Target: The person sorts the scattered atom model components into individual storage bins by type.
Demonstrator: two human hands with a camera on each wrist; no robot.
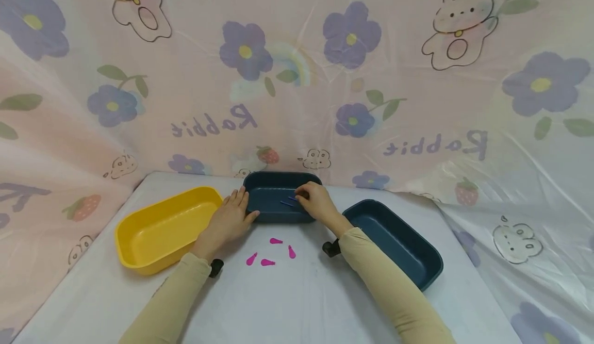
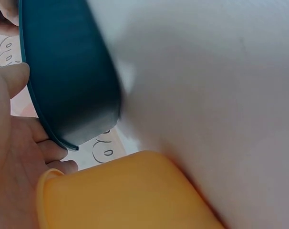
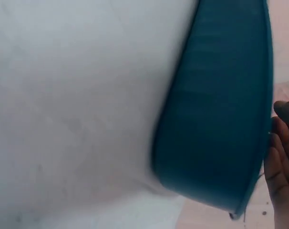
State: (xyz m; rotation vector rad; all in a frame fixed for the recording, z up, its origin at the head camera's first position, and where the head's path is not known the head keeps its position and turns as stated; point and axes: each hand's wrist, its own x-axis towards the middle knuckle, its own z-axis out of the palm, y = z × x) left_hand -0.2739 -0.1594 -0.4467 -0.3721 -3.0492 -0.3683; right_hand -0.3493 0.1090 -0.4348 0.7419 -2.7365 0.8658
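Observation:
A dark blue tray [image 1: 278, 218] stands at the back middle of the table. My left hand [image 1: 230, 220] lies along its left end, fingers at the rim and thumb by the front wall; the left wrist view shows thumb and fingers at the tray rim [image 2: 32, 95]. My right hand [image 1: 317, 202] reaches over the right end with bent fingers. Inside are thin blue sticks [image 1: 287, 203], one with its end right at the right fingertips; I cannot tell whether it is pinched. The tray wall [image 3: 211, 119] hides part of the right fingers in the right wrist view.
Several small pink bulb-shaped pieces [image 1: 267, 262] lie on the white table in front of the tray. A yellow tray [image 1: 158, 233] stands at the left, close to my left wrist. Another dark blue tray [image 1: 394, 235] stands at the right, partly behind my right forearm. A patterned curtain [image 1: 297, 101] hangs behind.

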